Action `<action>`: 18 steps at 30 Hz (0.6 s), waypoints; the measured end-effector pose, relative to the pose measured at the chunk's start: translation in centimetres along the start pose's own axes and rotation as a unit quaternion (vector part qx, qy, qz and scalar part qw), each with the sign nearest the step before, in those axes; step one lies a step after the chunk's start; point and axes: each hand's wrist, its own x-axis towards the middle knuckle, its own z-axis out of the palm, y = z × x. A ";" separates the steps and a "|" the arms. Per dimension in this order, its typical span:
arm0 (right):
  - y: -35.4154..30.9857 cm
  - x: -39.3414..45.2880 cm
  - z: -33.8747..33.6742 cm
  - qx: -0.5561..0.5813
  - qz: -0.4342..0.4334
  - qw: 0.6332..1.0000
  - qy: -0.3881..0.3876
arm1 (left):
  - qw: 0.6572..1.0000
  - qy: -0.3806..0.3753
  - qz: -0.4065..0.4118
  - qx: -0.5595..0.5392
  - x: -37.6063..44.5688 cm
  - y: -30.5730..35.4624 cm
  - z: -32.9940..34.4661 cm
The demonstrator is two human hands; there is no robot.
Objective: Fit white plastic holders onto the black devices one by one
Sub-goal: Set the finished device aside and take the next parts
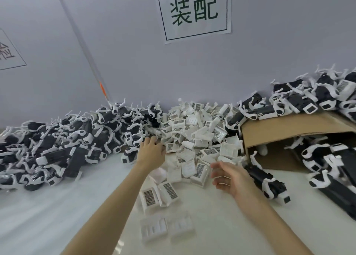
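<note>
Reaching to 12 o'clock, the left hand [152,148] touches the holders [194,137], fingers straight, gripping nothing. The right hand [229,175] hovers at 2 o'clock, loosely curled, empty, nearer the device [266,179], whose long axis runs 10 to 4. Holders are white, ribbed, barcode-labelled.

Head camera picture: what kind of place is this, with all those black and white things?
Probably a factory assembly bench. A wall sign reads "装配", meaning assembly. White holders lie heaped in the middle, and black devices are piled alongside, with a cardboard box of more.
</note>
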 end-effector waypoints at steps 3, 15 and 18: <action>-0.1 -0.3 0.0 -0.004 0.001 1.000 -0.002 | 0.999 -0.046 0.023 0.005 1.3 -1.2 1.3; -0.2 -0.4 0.0 -0.012 0.014 1.000 0.000 | 0.920 0.139 0.100 -0.352 -3.1 3.0 -0.9; -0.3 -0.5 0.1 0.009 0.021 1.000 0.006 | 0.878 0.184 0.138 -0.419 -6.6 5.8 -1.7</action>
